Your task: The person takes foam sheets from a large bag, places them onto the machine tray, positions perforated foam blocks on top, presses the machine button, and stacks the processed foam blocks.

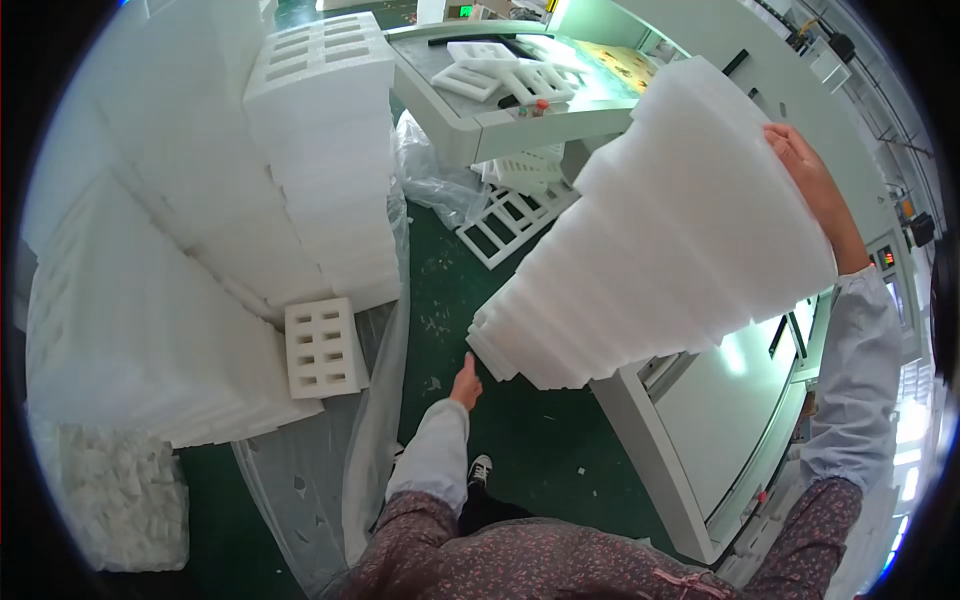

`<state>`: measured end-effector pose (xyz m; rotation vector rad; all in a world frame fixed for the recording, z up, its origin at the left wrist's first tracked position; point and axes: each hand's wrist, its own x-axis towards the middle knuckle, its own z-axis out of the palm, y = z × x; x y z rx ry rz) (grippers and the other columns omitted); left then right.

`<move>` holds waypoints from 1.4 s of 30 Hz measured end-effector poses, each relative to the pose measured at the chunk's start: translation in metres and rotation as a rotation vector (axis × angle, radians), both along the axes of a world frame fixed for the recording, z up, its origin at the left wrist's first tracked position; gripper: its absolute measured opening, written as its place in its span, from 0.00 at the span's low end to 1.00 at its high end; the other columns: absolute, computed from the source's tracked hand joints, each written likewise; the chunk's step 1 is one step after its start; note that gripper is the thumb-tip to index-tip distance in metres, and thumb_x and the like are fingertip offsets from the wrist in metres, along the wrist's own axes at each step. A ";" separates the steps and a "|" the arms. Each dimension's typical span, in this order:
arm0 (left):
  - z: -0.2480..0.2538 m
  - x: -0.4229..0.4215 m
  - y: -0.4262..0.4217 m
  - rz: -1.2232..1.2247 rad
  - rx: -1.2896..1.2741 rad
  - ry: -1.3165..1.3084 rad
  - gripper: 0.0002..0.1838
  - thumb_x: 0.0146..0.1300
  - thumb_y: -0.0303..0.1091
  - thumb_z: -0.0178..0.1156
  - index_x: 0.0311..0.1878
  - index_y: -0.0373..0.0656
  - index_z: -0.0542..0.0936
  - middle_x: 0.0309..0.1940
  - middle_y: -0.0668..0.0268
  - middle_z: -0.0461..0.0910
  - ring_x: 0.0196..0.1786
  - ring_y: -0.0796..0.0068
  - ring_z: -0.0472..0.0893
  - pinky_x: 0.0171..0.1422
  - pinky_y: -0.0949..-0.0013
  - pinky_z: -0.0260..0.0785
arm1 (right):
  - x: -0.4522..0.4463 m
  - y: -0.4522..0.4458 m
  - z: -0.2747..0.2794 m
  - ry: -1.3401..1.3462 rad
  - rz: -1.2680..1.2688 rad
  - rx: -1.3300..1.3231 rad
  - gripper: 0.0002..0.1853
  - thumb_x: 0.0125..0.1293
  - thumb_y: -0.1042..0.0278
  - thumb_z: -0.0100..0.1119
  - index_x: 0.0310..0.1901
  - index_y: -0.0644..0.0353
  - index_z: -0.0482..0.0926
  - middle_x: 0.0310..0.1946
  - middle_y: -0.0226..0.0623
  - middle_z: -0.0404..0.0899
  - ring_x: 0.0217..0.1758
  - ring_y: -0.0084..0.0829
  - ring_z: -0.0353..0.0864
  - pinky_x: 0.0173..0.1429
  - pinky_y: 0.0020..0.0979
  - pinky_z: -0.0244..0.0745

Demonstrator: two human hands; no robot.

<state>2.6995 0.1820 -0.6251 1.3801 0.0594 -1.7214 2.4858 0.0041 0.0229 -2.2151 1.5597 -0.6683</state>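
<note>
A tall stack of white foam sheets point(660, 230) is tilted in the air in front of me, its layers fanned unevenly. My right hand point(808, 185) presses against the upper right end of the stack, fingers bent over its edge. At the lower left end, my left hand point(467, 384) grips the stack from below; one finger or the thumb points up along the edge, and the other fingers are partly hidden. The stack hangs between my two hands, above the floor and the edge of a light-coloured machine table point(650, 450).
High stacks of white foam point(330, 170) stand at left on a plastic-covered pallet point(300, 500), with a short slotted foam stack point(322, 347) at their foot. A bag of foam scraps point(120, 500) lies lower left. Cut foam frames point(510, 222) lie below another machine table point(480, 140).
</note>
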 end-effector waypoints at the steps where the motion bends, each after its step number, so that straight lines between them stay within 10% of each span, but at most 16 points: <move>1: 0.000 0.003 0.018 0.027 0.023 -0.012 0.50 0.56 0.72 0.44 0.66 0.35 0.57 0.62 0.40 0.57 0.60 0.51 0.65 0.62 0.61 0.59 | -0.005 0.004 0.004 -0.008 0.004 -0.011 0.21 0.66 0.51 0.46 0.50 0.59 0.72 0.41 0.32 0.73 0.44 0.23 0.69 0.48 0.24 0.63; 15: 0.024 0.073 0.240 0.348 0.262 -0.100 0.45 0.58 0.68 0.46 0.64 0.36 0.60 0.59 0.44 0.62 0.56 0.55 0.69 0.57 0.62 0.63 | -0.029 -0.011 0.019 0.093 0.163 -0.094 0.29 0.67 0.43 0.44 0.57 0.61 0.69 0.53 0.39 0.72 0.54 0.32 0.70 0.58 0.28 0.64; 29: 0.107 0.053 0.175 0.085 -0.037 -0.147 0.40 0.60 0.65 0.48 0.62 0.38 0.62 0.55 0.48 0.67 0.51 0.59 0.72 0.52 0.63 0.66 | -0.058 0.103 0.016 -0.057 0.092 -0.337 0.26 0.69 0.47 0.44 0.58 0.60 0.70 0.56 0.35 0.71 0.57 0.28 0.69 0.61 0.27 0.61; 40: 0.104 0.042 0.195 -0.220 0.026 -0.040 0.36 0.62 0.61 0.49 0.60 0.39 0.64 0.52 0.51 0.71 0.47 0.62 0.75 0.48 0.64 0.69 | -0.106 0.277 -0.151 -0.403 -0.091 -0.238 0.14 0.62 0.70 0.55 0.49 0.62 0.74 0.51 0.38 0.73 0.54 0.35 0.71 0.59 0.33 0.64; 42: 0.078 0.057 0.190 -0.316 -0.014 0.115 0.24 0.62 0.59 0.52 0.45 0.45 0.73 0.46 0.54 0.75 0.42 0.61 0.77 0.45 0.62 0.69 | -0.097 0.306 -0.190 -0.535 -0.240 -0.100 0.14 0.61 0.71 0.55 0.49 0.62 0.74 0.50 0.37 0.74 0.52 0.34 0.73 0.58 0.31 0.66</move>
